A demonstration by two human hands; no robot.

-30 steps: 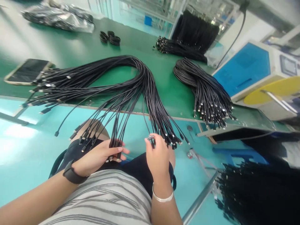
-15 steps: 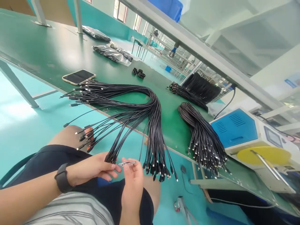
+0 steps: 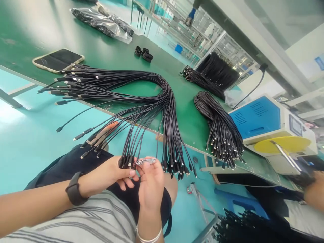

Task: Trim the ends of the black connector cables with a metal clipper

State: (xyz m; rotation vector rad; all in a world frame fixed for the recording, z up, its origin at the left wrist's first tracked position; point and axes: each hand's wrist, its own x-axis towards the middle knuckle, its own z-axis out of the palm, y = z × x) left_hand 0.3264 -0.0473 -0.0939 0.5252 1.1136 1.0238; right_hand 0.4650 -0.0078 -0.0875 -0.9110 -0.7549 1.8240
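Note:
My left hand (image 3: pixel 113 173), with a dark wristband, is closed around several black cable ends (image 3: pixel 126 162) above my lap. In my right hand (image 3: pixel 152 182) is a small silver nail clipper (image 3: pixel 146 162), pinched between thumb and fingers. Its tip points left and sits close beside the gripped cable ends; whether it touches them I cannot tell. These ends belong to a large bent bundle of black cables (image 3: pixel 168 108) on the green table. More of the bundle's connector ends hang over the table edge, left and right of my hands.
A phone (image 3: pixel 59 60) lies left of the bundle; small black coils (image 3: pixel 143 54) and plastic-bagged cables (image 3: pixel 101 23) are behind. Another cable bundle (image 3: pixel 219 125) lies right, beside a blue-and-white machine (image 3: pixel 257 114) with a yellow disc. Another person's arm (image 3: pixel 315 192) shows at far right.
The view has tipped downward and shifted, so more cables and a person at the lower right show. Both hands keep their holds; the clipper stays close to the cable ends.

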